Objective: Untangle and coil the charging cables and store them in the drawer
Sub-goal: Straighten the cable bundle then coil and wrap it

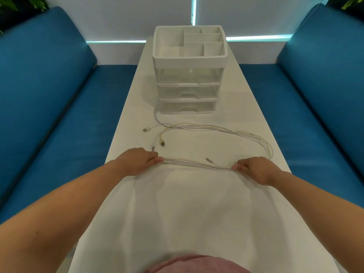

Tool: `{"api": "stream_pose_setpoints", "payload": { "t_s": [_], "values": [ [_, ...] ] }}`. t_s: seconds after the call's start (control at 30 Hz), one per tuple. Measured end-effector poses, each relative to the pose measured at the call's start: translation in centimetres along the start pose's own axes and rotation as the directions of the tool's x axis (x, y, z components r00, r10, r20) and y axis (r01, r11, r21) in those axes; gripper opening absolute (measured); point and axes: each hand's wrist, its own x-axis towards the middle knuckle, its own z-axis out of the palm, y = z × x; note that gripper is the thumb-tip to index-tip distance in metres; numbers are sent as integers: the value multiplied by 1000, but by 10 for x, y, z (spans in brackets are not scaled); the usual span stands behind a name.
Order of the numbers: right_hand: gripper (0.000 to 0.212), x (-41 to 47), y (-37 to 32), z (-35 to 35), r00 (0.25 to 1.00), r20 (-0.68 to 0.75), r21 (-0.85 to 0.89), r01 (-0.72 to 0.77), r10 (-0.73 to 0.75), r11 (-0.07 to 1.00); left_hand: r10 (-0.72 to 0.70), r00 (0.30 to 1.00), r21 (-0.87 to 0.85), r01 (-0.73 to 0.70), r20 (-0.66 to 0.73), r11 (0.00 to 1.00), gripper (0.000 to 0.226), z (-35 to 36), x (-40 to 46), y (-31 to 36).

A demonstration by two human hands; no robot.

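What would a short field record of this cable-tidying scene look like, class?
surface: white table
cables: white and cream charging cables, tangled in a loose loop
left hand: pinching the cable bundle
right hand: pinching the same bundle, which runs between the hands
storage: white drawer organiser, three drawers, all shut
top tray: compartments empty
loose plugs: USB plug lying left of the loop
seating: blue benches either side

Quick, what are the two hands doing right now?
Left hand: closed, pinching the cables.
Right hand: closed, pinching the same cables.
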Motion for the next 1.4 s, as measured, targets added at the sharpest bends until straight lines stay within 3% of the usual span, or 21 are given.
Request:
{"api": "stream_pose_setpoints", "payload": {
  "t_s": [0.13,0.2,0.3,0.4,0.5,0.63,0.73,0.8,0.87,0.9,1.1,1.27,1.4],
  "values": [
    [52,5,2,-1,999,33,-24,6,-5,1000,21,993,-330,-60,-118,942,45,-4,-2,0],
    [48,6,2,-3,999,49,-17,-2,3,1000,80,986,-381,-131,-146,915,40,-5,-5,-1],
    [46,7,1,-4,998,54,5,-13,13,1000,177,984,-141,-180,-36,973,40,-5,-12,-5],
    [48,6,1,-4,999,51,15,-18,18,1000,166,984,87,-171,65,981,43,-2,-14,-6],
    [52,5,3,-1,999,39,26,-19,18,999,145,986,264,-163,86,951,38,3,-12,0],
    [52,1,3,1,999,25,24,-21,20,999,71,997,366,-80,40,927,39,4,-7,3],
    [52,0,2,2,999,23,18,-33,32,999,23,1000,271,-19,-11,963,42,0,-6,1],
    [52,-1,1,1,999,27,11,-41,41,999,3,1000,0,-3,-31,1000,42,-3,-7,-2],
    [51,-1,0,0,998,35,6,-50,50,999,10,998,-277,-29,-68,960,39,-6,-10,-1],
    [51,-1,-1,0,998,35,6,-53,53,999,5,996,-332,-35,-90,943,38,-8,-12,-1],
    [52,-4,-3,1,997,32,-12,-63,63,998,-146,984,-364,99,-103,926,58,-12,-15,9],
    [55,-5,-6,2,997,43,-9,-67,67,998,-14,999,-76,11,-33,997,50,-8,-20,-1],
    [56,-8,-8,3,998,41,-3,-56,56,998,26,999,12,-26,39,1000,42,3,-20,-8]
  ]
}}
